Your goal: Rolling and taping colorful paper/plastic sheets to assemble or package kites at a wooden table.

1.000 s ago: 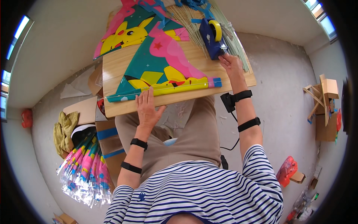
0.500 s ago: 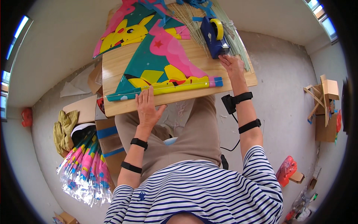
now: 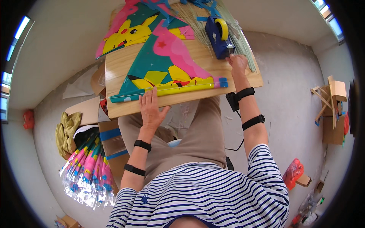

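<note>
On the counter (image 3: 118, 74), along its near edge, lies the plastic sheet (image 3: 156, 62) I have under my left grip (image 3: 151, 112). It is shiny and roughly triangular, dark green with a wavy pink band, one darker star, and yellow cartoon parts. Its near edge is a narrow folded strip, green, then yellow, ending in pink and blue on the right, with a thin pale line running along it.

My left grip is unclenched, fingers spread and resting on that strip. My right grip (image 3: 238, 64) has its fingers bent together at the near end of the blue tape dispenser (image 3: 216, 43), toward the counter's far right; I cannot tell whether tape is between them.

The dispenser holds one yellow-rimmed tape roll (image 3: 224, 30). Left of the counter stands one cardboard box (image 3: 108, 133) with two blue stripes; I cannot make out its contents. Beside it is a bundle of colourful pieces (image 3: 89, 167) in clear wrapping, too many to count.

I count two sheets on the counter, the second sheet (image 3: 131, 36) at its far left, and one heap of thin pale sticks (image 3: 243, 45) at its far right. Four black bands (image 3: 142, 145) circle my forearms, two on each.
</note>
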`<state>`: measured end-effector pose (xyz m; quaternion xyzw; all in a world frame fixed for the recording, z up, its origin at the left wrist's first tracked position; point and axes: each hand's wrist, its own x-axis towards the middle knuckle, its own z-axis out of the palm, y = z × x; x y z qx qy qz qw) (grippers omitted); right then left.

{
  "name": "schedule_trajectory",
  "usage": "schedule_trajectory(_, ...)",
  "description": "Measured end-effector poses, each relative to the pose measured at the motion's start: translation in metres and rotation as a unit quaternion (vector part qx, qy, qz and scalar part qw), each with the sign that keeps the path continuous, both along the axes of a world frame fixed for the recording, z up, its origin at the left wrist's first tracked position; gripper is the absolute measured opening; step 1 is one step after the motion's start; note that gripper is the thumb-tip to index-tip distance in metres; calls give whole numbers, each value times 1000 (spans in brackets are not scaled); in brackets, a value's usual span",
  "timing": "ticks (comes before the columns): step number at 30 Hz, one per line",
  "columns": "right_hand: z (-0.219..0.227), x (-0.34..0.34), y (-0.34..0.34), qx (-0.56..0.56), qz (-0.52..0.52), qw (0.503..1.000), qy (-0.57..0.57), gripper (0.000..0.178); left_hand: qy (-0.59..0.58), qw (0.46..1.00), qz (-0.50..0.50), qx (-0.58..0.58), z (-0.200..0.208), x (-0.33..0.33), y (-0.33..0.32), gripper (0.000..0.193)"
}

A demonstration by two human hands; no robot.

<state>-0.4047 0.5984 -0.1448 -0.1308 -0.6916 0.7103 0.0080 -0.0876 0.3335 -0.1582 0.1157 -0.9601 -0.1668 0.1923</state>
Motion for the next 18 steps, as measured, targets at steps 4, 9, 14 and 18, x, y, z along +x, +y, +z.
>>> schedule_trajectory(4, -50, -26, 35, 214, 17, 968, 131, 15, 13, 1000, -15, 17, 3, -3, 5, 94)
schedule_trajectory(9, -36, 10, 42, 465, -19, 879, 109, 15, -5, 1000, -8, 6, -2, 2, 1, 95)
schedule_trajectory(14, 54, 62, -15, 187, 279, 938, 88, 9, 23, 1000, -8, 7, 0, -2, 0, 99)
schedule_trajectory(18, 44, 102, -91, 194, 507, 838, 52, 13, 30, 999, 1, 22, 0, -5, 3, 99)
